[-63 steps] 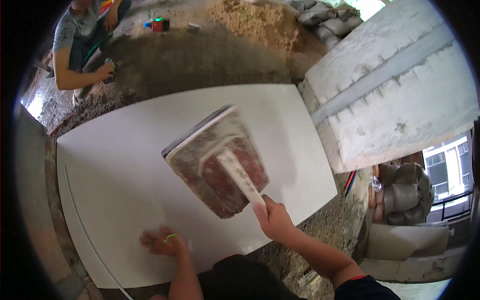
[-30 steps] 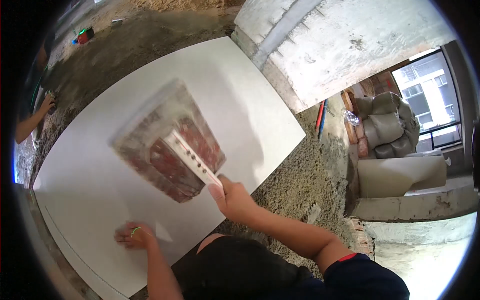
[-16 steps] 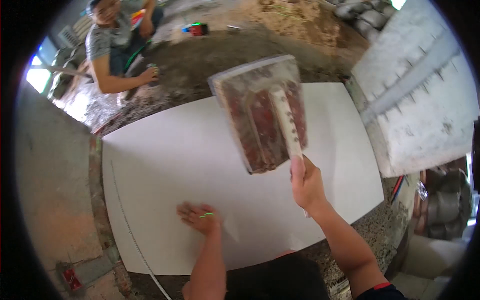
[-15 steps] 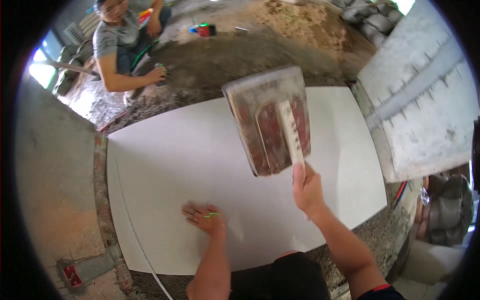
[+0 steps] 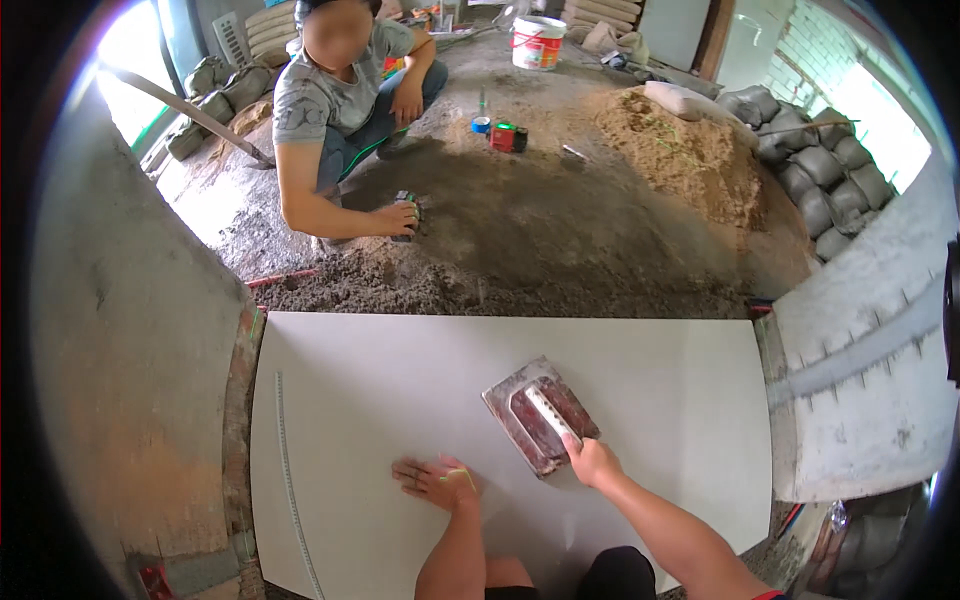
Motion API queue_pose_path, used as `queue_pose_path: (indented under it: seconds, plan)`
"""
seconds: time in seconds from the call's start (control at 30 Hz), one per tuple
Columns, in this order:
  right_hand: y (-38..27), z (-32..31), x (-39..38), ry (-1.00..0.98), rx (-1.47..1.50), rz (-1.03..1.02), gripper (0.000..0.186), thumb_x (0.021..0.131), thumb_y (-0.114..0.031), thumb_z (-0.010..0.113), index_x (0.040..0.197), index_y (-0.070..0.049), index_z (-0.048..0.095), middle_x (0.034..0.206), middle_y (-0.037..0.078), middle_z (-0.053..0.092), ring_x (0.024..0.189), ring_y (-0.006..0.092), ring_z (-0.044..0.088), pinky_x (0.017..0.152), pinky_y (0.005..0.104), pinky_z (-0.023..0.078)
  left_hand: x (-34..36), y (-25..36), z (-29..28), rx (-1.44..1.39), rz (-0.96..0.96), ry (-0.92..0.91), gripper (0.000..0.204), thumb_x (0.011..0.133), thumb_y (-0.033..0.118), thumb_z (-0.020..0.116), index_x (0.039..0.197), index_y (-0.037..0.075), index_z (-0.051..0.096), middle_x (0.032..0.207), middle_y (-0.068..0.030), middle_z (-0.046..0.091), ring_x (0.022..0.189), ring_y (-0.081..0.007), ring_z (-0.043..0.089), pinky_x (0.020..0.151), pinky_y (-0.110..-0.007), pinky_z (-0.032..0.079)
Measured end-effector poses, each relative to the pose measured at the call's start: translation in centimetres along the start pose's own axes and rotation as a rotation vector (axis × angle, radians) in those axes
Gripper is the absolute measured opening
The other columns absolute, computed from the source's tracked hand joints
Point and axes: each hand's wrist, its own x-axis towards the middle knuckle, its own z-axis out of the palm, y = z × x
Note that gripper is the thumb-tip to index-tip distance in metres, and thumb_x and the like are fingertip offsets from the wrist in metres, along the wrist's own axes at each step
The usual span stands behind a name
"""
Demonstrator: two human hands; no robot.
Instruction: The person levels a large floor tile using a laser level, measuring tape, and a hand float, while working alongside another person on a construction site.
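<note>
My right hand is closed around the pale handle of a square flat tapping tool, reddish and crusted with grey cement, which is low over or on a large white tile; I cannot tell whether it touches. My left hand lies open on the tile, fingers spread, a thin green light line across its back. A strip like a measuring tape runs along the tile's left part.
Across rough mortar a co-worker crouches, a hand on a dark tool. Behind are a red device with green light, a white bucket, sand and sandbags. Concrete walls flank the tile.
My view has tilted up, showing more of the far floor. The tool has dropped from raised high in my right hand to near the tile. My left hand stays spread on the tile.
</note>
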Motion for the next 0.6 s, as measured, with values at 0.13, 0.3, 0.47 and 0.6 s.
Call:
queue_pose_path:
  seconds: [0.13,0.3,0.47,0.6]
  plan:
    - [-1.5,-2.3,2.6,-0.115,-0.149,-0.078,0.070,0.090,-0.061,0.034,0.084,0.002,0.063,0.085,0.026,0.064,0.084,0.0437,0.061,0.076,0.0497,0.047,7.8,7.9,1.0,0.054,-0.051,-0.033,0.072,0.090,0.042,0.038,0.143,-0.005,0.022,0.152,-0.0217,0.014,0.142,-0.0353,0.012,0.114,-0.048,0.011]
    - [-1.7,-1.7,3.7,-0.164,-0.211,-0.093,0.062,0.088,-0.059,0.040,0.080,-0.002,0.064,0.077,0.024,0.064,0.075,0.0433,0.062,0.072,0.0511,0.049,16.9,16.6,3.5,0.193,-0.077,0.176,0.070,0.094,0.045,0.032,0.143,-0.004,0.023,0.152,-0.0199,0.018,0.142,-0.0339,0.014,0.114,-0.046,0.011]
    - [-0.2,-1.1,4.0,-0.258,-0.204,-0.084,0.049,0.089,-0.048,0.048,0.076,-0.004,0.065,0.071,0.021,0.064,0.067,0.0455,0.060,0.064,0.0528,0.049,20.4,22.1,4.6,0.225,-0.346,0.152,0.070,0.094,0.044,0.032,0.143,-0.005,0.023,0.152,-0.0199,0.018,0.142,-0.0330,0.015,0.113,-0.044,0.012]
    - [-2.2,-3.8,4.0,-0.520,-0.267,-0.026,0.033,0.090,-0.031,0.048,0.083,-0.006,0.068,0.078,0.014,0.067,0.073,0.0326,0.064,0.071,0.0448,0.051,20.2,21.5,6.2,0.307,-0.262,0.334,0.065,0.096,0.042,0.033,0.142,-0.003,0.025,0.150,-0.0220,0.021,0.140,-0.0356,0.020,0.112,-0.047,0.018]
